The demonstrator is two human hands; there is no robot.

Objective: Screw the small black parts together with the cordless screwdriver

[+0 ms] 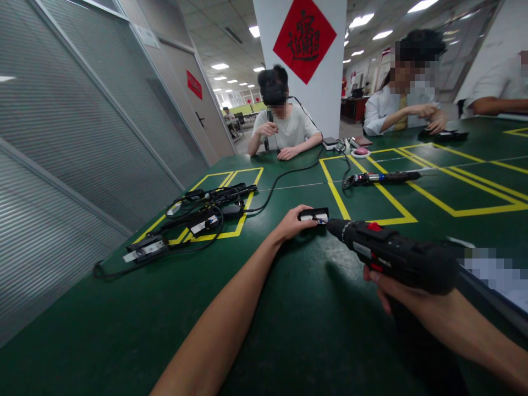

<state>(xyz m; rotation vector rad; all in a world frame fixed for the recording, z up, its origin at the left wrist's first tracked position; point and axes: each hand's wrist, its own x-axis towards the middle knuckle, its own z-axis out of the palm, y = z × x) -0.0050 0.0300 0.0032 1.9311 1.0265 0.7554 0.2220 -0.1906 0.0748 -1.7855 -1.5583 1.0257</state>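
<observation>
My left hand (293,224) grips the near end of a small black case with a white label (314,214), steadying it on the green table. In my right hand (398,289) is a black cordless drill (391,253) with red accents, my fingers wrapped round its handle. The drill's chuck points left and its front end reaches the right end of the case. Whether the bit touches the case, I cannot tell. Its handle runs down below my hand, dark and partly hidden by it.
Black power adapters with cables (214,212) lie on the left inside yellow tape outlines. Toward the far right rests a slim electric screwdriver (388,177) with a cord. A pink round object (361,152) lies beyond. A person (284,124) works opposite; another person (406,110) sits farther right.
</observation>
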